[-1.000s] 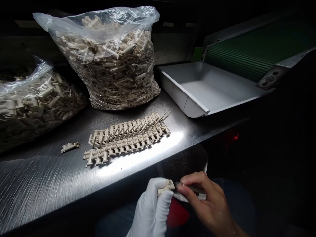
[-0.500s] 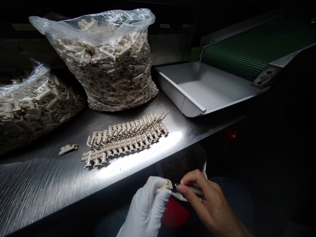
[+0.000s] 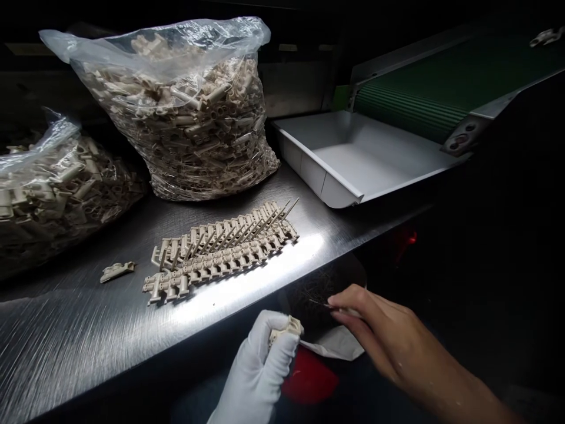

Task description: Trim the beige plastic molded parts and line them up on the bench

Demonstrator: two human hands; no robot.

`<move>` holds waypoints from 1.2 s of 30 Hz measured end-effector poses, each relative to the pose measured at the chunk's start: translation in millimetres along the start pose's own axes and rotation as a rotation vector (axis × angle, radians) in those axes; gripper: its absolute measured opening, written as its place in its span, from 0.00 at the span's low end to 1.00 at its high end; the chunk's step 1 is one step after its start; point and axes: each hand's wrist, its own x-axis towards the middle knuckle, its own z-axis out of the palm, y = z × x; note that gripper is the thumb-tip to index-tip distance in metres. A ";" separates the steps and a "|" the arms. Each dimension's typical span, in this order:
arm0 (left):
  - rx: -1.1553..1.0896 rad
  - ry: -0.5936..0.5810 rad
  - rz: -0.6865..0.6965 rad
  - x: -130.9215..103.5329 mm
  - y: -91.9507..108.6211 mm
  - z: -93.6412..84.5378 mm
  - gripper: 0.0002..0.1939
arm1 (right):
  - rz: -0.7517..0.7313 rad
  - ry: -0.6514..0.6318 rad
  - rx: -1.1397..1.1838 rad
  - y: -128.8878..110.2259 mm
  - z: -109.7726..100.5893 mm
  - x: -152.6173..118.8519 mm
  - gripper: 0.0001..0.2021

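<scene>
Gripped between the thumb and fingers of my left hand [image 3: 260,368], in a white glove, is a beige plastic part [image 3: 288,330]. To its right my bare right hand [image 3: 379,335] pinches a slim tool [image 3: 324,304] with a thin pointed tip, held apart from the part. Both hands are below the front edge of the metal table [image 3: 110,330]. On the table, rows of similar beige parts [image 3: 225,259] lie side by side, several with thin rods sticking up. One loose beige part [image 3: 117,271] lies to the left of the rows.
Two clear bags of beige parts [image 3: 194,135] [image 3: 53,194] stand at the back left. A white tray [image 3: 353,159] sits under the end of a green conveyor [image 3: 424,88], which carries a pale part [image 3: 546,37]. Below the table edge is a dark container [image 3: 315,288].
My right hand has moved up and right, taking the tool away from the part. My left hand has shifted slightly left. A pale part has come into view on the conveyor.
</scene>
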 end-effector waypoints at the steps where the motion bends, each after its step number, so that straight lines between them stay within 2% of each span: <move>1: 0.021 0.014 0.023 -0.4 -0.8 0.0 0.24 | -0.086 0.035 -0.098 -3.8 -4.0 2.5 0.10; 4: 0.120 0.039 0.099 -1.9 -3.8 -0.1 0.20 | -0.286 0.157 -0.405 -17.6 -18.6 12.4 0.16; 7: 0.209 0.035 0.137 -3.2 -5.9 -1.0 0.17 | -0.392 0.170 -0.534 -30.4 -29.4 22.3 0.20; 13: 0.185 -0.012 0.101 -4.8 -7.5 -3.5 0.17 | -0.434 0.165 -0.611 -40.5 -26.7 29.4 0.27; 16: 0.148 -0.031 0.077 -5.1 -7.0 -3.7 0.16 | -0.457 0.195 -0.632 -39.4 -23.8 28.9 0.25; 19: 0.135 -0.021 0.099 -4.1 -5.9 -3.2 0.16 | -0.435 0.254 -0.628 -35.7 -23.4 27.9 0.18; 22: 0.128 -0.024 0.096 -2.7 -5.0 -2.2 0.17 | -0.361 0.220 -0.464 -30.9 -22.4 27.1 0.10; 25: 0.117 -0.031 0.079 -2.3 -4.1 -1.2 0.17 | -0.327 0.178 -0.350 -25.4 -17.1 26.7 0.07; 29: 0.142 0.023 0.111 -2.8 -4.2 0.6 0.19 | -0.192 0.336 -0.328 -18.2 -1.6 25.0 0.06; 30: 0.151 0.037 0.122 -2.3 -5.1 1.1 0.21 | -0.128 0.328 -0.229 -17.3 3.9 23.7 0.07; 32: 0.149 0.053 0.131 -0.1 -8.2 1.8 0.26 | -0.008 0.229 0.083 -16.6 16.4 19.8 0.09; 34: 0.078 0.028 0.095 3.5 -12.2 1.4 0.31 | 0.071 0.155 0.372 -16.5 29.6 15.2 0.10; 36: -0.014 -0.051 0.035 7.7 -15.3 -0.7 0.33 | 0.089 0.190 0.495 -15.4 40.9 11.3 0.07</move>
